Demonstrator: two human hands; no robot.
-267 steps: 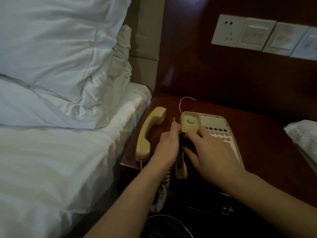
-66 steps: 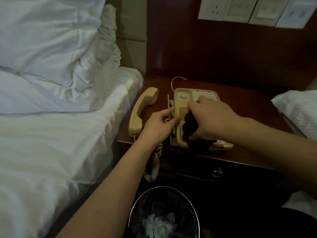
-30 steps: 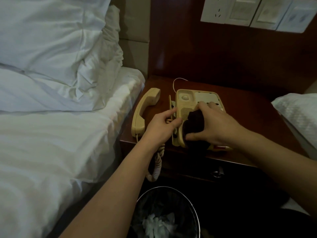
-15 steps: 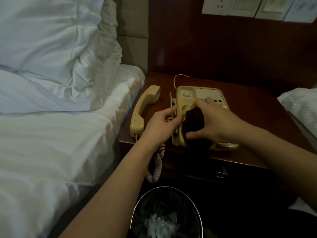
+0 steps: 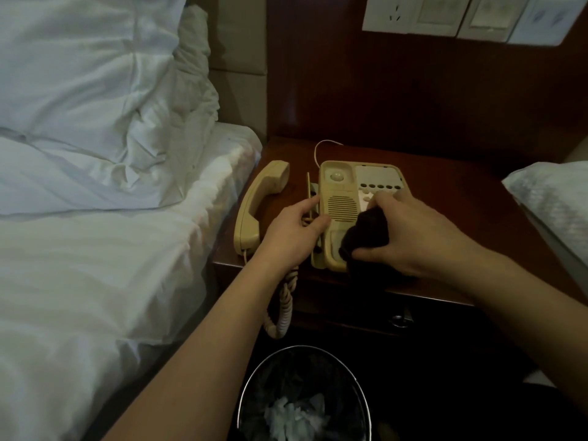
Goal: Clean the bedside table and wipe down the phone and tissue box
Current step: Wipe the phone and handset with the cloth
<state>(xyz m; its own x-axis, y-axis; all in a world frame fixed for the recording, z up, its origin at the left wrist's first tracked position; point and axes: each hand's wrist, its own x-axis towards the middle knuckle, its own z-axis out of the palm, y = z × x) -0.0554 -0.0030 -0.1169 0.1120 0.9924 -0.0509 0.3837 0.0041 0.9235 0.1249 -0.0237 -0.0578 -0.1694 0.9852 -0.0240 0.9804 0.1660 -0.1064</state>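
A beige desk phone [image 5: 343,192] stands on the dark wooden bedside table [image 5: 445,192]. Its handset [image 5: 257,205] lies off the cradle to the left, with its coiled cord [image 5: 286,307] hanging over the table's front edge. My left hand [image 5: 296,233] grips the phone's left edge, thumb on top. My right hand [image 5: 413,230] holds a dark cloth [image 5: 366,233] bunched against the lower cradle area of the phone. No tissue box is in view.
A bed with white sheets and pillows [image 5: 95,154] fills the left side. A black waste bin [image 5: 302,396] with crumpled tissue stands below the table. A white pillow [image 5: 553,202] lies at the right. Wall sockets and switches [image 5: 445,14] sit above.
My right hand has slid the cloth a little down and to the right over the phone's cradle area. My left hand keeps holding the phone's left edge.
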